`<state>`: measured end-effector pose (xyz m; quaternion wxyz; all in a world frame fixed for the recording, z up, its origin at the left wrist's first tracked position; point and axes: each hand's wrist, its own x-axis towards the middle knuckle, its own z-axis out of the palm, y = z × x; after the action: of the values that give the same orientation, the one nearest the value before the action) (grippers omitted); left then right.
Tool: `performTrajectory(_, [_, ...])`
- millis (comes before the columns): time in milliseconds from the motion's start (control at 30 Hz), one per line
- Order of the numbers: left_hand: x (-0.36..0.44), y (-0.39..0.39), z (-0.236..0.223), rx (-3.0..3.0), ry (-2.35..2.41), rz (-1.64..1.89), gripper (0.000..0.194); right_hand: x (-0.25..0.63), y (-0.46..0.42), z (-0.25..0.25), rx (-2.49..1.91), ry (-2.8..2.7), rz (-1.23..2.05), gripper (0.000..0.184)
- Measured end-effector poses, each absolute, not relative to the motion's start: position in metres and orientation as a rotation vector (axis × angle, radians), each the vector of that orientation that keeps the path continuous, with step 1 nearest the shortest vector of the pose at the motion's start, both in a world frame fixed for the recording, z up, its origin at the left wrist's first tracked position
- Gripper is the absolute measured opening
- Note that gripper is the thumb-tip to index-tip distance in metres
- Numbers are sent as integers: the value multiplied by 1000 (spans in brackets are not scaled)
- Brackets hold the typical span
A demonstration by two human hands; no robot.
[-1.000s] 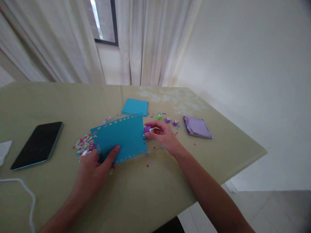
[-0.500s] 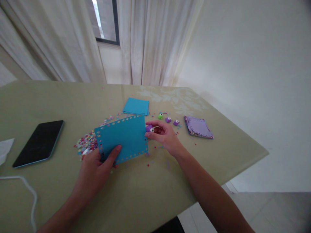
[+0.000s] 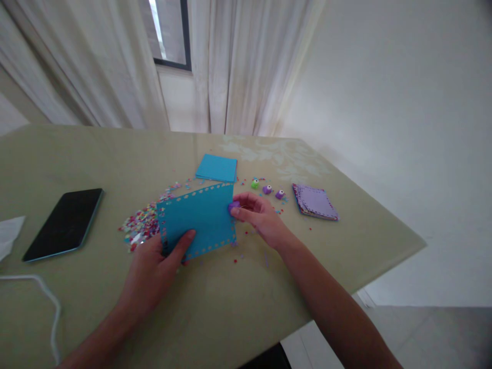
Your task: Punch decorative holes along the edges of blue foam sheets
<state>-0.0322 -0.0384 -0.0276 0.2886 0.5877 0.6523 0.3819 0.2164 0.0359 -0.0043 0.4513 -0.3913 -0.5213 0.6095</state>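
My left hand [image 3: 154, 269] grips a blue sheet of card [image 3: 202, 220] by its lower left corner, thumb on top. Small punched shapes run along the card's left, top and bottom edges. At its right edge, a purple craft punch [image 3: 233, 206] is held in my right hand [image 3: 261, 215], pinched between thumb and fingers. Whether the punch is pressed down cannot be seen. Beyond that hand stand a green punch [image 3: 255, 183] and two more purple punches [image 3: 267, 189], each with a white eye.
Colourful paper bits [image 3: 144, 223] lie heaped behind my left hand. Blue cards [image 3: 217, 168] are stacked at the back, and a pile of punched cards [image 3: 317, 201] sits right. On the left are a dark tablet [image 3: 63, 224], white paper [image 3: 9, 233] and a white cable [image 3: 52, 302].
The purple punch has turned in my right hand, so its eye no longer shows. It still sits at the card's right edge. The view has shifted slightly.
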Motion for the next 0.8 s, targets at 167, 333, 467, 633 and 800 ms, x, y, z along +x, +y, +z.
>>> performTrajectory(167, [-27, -38, -22, 1564, 1727, 1066, 50, 215, 38, -10, -983, -1175, 1610, 46])
performTrajectory(333, [-27, -38, -20, 1539, 1716, 1055, 50, 215, 38, -15, -983, -1255, 1630, 44])
performTrajectory(467, [-27, -39, -21, 1557, 1715, 1055, 50, 216, 37, -15, -978, -1306, 1602, 43])
performTrajectory(633, [-25, -40, -17, 1538, 1727, 1046, 49, 216, 35, -12, -970, -1401, 1562, 41])
performTrajectory(800, [-27, -41, -18, 1562, 1739, 1047, 50, 213, 33, -8, -977, -1443, 1526, 42])
